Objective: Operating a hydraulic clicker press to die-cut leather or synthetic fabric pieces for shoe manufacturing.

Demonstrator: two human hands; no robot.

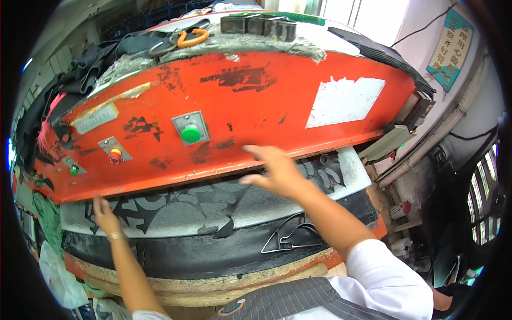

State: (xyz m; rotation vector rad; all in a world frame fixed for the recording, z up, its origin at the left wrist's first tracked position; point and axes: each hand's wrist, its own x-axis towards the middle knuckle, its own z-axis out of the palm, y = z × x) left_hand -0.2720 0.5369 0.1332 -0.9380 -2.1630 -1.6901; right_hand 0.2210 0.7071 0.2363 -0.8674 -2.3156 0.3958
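Note:
My right hand [277, 172] hangs in front of the red press head [256, 114]. It is slightly blurred, with thumb and fingers apart and nothing in them. At the far left, my left hand [105, 216] reaches up to the lower edge of the press head, its fingers stretched out over the left end of the pale cutting board [352, 168]. I cannot tell whether it touches that edge. Dark sheet material [173, 216] with cut-out shapes lies on the board, partly under the press head. A bent-metal cutting die [290, 237] rests on the black ledge nearer to me.
The press head carries a large green button [190, 134], a red stop button [114, 156] and a small green button [73, 170]. Orange-handled scissors [192, 38], dark metal blocks [258, 26] and dark cloth [101, 56] lie on top. A plastic bag [58, 277] hangs at lower left.

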